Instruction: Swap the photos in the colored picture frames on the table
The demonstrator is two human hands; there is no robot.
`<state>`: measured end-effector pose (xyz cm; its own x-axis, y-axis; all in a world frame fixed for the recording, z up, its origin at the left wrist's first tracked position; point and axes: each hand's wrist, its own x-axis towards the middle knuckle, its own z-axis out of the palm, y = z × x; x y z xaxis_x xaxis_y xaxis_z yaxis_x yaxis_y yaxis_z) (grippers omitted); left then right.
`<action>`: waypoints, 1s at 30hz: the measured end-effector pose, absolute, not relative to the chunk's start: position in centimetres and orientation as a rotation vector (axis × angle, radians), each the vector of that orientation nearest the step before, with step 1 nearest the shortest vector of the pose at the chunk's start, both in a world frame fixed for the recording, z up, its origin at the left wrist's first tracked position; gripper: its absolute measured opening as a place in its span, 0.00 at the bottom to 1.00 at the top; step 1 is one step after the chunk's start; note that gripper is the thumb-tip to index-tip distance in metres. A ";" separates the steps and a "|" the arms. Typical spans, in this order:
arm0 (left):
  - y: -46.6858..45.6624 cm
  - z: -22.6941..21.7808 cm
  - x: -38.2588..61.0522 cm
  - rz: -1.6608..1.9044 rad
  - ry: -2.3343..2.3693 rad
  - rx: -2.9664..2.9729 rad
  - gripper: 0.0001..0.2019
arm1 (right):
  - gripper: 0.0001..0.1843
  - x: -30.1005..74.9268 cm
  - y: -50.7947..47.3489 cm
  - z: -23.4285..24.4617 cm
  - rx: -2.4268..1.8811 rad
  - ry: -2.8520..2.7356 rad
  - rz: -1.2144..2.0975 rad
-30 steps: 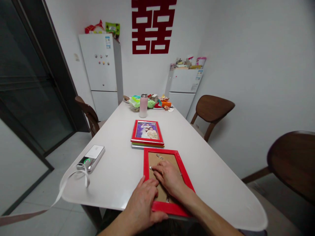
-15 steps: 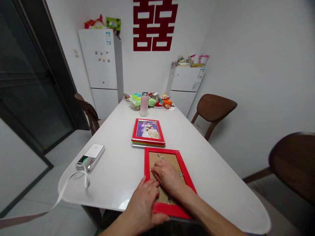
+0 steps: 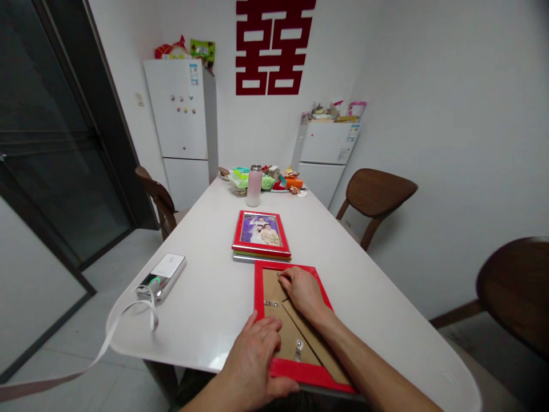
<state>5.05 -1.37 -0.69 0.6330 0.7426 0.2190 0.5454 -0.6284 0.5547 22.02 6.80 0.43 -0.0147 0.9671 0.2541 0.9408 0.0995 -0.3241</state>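
Observation:
A red picture frame point(image 3: 259, 289) lies face down at the table's near edge, its brown backing board point(image 3: 285, 329) facing up. My left hand point(image 3: 253, 357) grips the frame's near left corner, fingers on the backing and thumb along the near border. Toward the far border, my right hand point(image 3: 302, 292) pinches a small metal clip point(image 3: 278, 274), mostly covered by the fingertips. Another metal clip point(image 3: 271, 303) sits at the left border, and a metal clip point(image 3: 299, 349) lies near the bottom. The right forearm hides part of the frame's right side.
Beyond the frame, a stack of picture frames point(image 3: 261, 252) has a couple's photo on top. A power bank point(image 3: 165, 274) with a white strap point(image 3: 112, 335) lies left. Farther back stand a pink bottle point(image 3: 254, 186) and snack packets point(image 3: 240, 180). Wooden chairs point(image 3: 380, 191) flank the white table point(image 3: 206, 309).
My right hand has moved from the left clip to the far clip, and the left clip and lower backing now show. My left hand stays on the corner. The view has shifted slightly.

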 end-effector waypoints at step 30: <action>-2.4 0.2 6.1 0.578 0.914 2.659 0.17 | 0.17 27.7 2.4 2.1 -1.613 -1.302 0.492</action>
<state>6.07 -2.43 0.24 0.7211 0.6332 0.2810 0.5252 -0.7642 0.3743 27.70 2.43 2.08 0.3465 0.9041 0.2501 0.5125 0.0409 -0.8577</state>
